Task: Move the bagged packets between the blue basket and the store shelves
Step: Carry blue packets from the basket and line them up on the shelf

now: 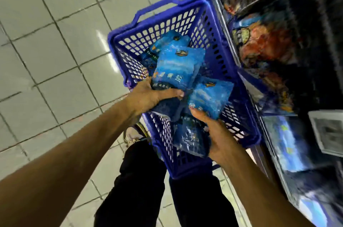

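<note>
Pale floor tiles point(46, 56) fill the left of my view, and store shelves point(278, 63) packed with blurred, colourful bags run down the right edge. Between them sits the blue basket point(219, 56), its long axis running away from me and slightly left, its handle at the far end. Inside I see several blue bagged packets lying at odd angles. My left hand point(148, 95) curls over the near edge of the upper packet point(175, 69), thumb on top, the packet stretching away from the hand toward the far wall. My right hand point(217, 137) holds a second packet point(209, 96) by its near corner; that one tilts up and to the right. A third packet point(189, 137) lies low beside my right palm. Motion blur smears the shelf goods, and I cannot read the packet print. Black trousers point(141, 180) hide the basket's near end.
</note>
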### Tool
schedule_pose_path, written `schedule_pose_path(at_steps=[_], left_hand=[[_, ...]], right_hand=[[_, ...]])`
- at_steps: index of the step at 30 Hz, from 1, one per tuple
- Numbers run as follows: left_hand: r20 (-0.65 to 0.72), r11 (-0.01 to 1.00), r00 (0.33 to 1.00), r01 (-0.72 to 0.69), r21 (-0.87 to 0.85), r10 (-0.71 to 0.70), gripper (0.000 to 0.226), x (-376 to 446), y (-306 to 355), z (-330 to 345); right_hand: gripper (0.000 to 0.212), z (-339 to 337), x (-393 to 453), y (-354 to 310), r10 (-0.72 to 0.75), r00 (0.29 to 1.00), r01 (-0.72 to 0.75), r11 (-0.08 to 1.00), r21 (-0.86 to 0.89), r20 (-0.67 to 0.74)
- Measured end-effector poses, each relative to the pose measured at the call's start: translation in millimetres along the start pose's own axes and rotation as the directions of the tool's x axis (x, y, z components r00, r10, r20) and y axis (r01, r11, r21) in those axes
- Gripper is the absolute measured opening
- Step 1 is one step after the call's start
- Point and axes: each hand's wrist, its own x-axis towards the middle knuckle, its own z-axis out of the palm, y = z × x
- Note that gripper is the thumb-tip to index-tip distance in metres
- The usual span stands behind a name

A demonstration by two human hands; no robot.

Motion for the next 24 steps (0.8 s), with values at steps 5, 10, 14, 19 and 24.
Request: schedule_pose_path(at_steps=[5, 10, 14, 19, 24], left_hand=[[-0.063, 0.946, 0.997, 0.012, -0.323, -0.035, 0.046, -126, 7, -6], [-0.087, 0.901, 0.994, 0.026, -0.432, -0.07, 0.055, -263, 26, -10], [-0.134, 0.893, 0.991, -0.048, -0.448, -0.014, 0.056, -359, 56, -5], [-0.196, 0.917, 0.978, -0.142, -0.373, 0.071, 0.058, -446, 103, 9], [-0.218, 0.935, 0.957, -0.246, -0.256, 0.192, 0.053, -505, 142, 33]], right_hand=[[0.065, 16, -117, -5, 0.021, 1.0, -0.021, 1.0, 0.015, 0.018], [0.051, 38, -244, -9, 0.035, 0.998, -0.037, 0.998, 0.046, 0.054], [0.03, 43, -336, -11, -0.017, 0.986, 0.012, 0.999, 0.034, 0.166], [0.053, 57, -428, -27, -0.166, 0.961, 0.185, 0.98, -0.068, 0.221], [0.061, 60, -497, -47, -0.278, 0.932, 0.323, 0.928, -0.186, 0.232]])
